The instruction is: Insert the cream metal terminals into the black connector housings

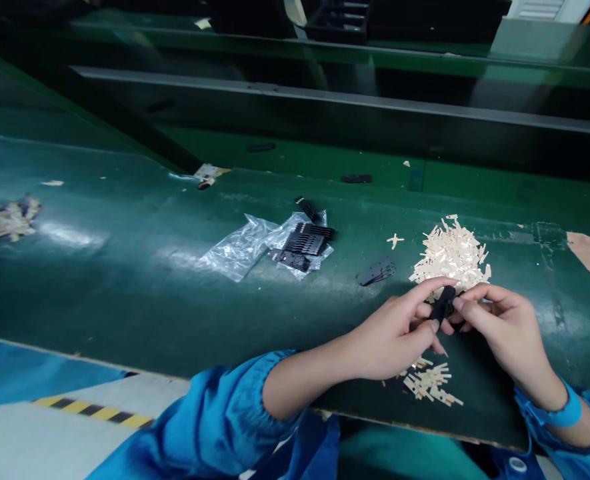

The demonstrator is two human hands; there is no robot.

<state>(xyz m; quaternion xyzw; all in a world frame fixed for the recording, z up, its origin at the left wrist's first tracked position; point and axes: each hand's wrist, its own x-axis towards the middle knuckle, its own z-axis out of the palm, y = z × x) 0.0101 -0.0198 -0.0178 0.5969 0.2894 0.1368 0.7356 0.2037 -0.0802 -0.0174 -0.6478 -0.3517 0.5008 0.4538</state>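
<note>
Between my two hands is a small black plastic part [442,305]. My left hand [407,327] grips it with thumb and fingers, holding it tilted. The fingertips of my right hand [495,313] are pinched together at its right side; whether they hold a separate piece there is hidden. Just beyond my hands lies a heap of small cream-coloured flat pieces [449,257]. Below my left hand is a smaller scatter of the same cream pieces [432,383]. A flat dark part [377,271] rests on the bench to the left of the heap.
Several black parts [309,239] lie on clear plastic bags [239,250] mid-bench. Another cream pile [12,219] is at far left. A dark slanted post [139,133] meets the green bench [175,313]. A brown scrap [587,255] lies at right. Behind runs a raised shelf edge [349,98].
</note>
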